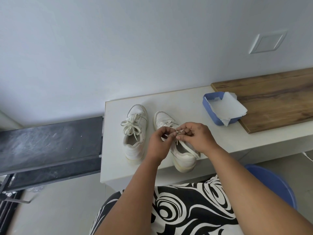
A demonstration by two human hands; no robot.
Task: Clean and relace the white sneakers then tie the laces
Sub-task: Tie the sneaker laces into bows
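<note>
Nearest me, my forearms reach out over a black-and-white patterned lap toward the bench [169, 102]. My left hand [158, 143] and right hand [197, 137] meet above the right sneaker [182, 155], which sits heel toward me near the bench's front edge so the eyelets face up and both hands can get at them. Each grip is pinched shut on the lace [177, 133], fingertips almost touching; a loose length of lace trails over the collar on the right side. I judge I am forming or tightening the knot on this shoe.

Just beside it to the left stands the left sneaker [135, 133], toe away from me, its bow [131, 127] already tied, so that one looks finished.

Farther right, a blue tray [209, 107] holding torn paper towel [232, 107] rests partly on a wood board [271, 99], kept apart from the shoes, probably left from cleaning. Behind is the wall, with a white plate.
</note>
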